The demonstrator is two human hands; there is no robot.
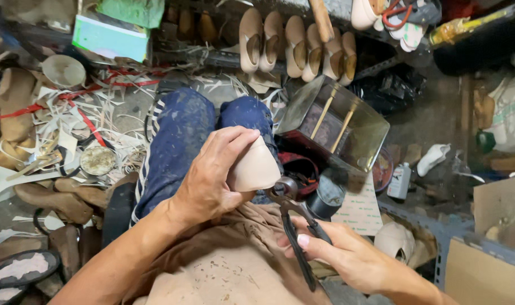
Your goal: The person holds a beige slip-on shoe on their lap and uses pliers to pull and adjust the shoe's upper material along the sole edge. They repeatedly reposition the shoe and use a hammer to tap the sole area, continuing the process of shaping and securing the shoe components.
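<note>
— Cluttered floor all round: pale leather offcuts and red strips (93, 121) lie scattered at the left, a row of beige unfinished shoe uppers (294, 45) stands along the far side, and an open metal tin with two wooden sticks in it (333, 121) sits just right of the knees.

— And where is the work itself?

— On the lap, over a stained tan apron (229, 265) and dark blue trousers (178, 141). The left hand (212, 181) has its fingers wrapped over a beige leather shoe toe on its last (254, 166), holding it tight with the toe pointing to the far side.

— The right hand?

— The right hand (342, 254) is closed round the handles of dark metal lasting pincers (294, 226); their head meets the near lower edge of the shoe. Whether they actually bite the leather, I cannot tell.

— What makes this step go well, in your view?

— I'd say a firm brace against the thigh, a small bite of leather, and an even pull, so the toe stays smooth without creases.

— Anything in the way?

— A black round can (325, 197) stands just beside the pincers, near the right elbow's path.
</note>
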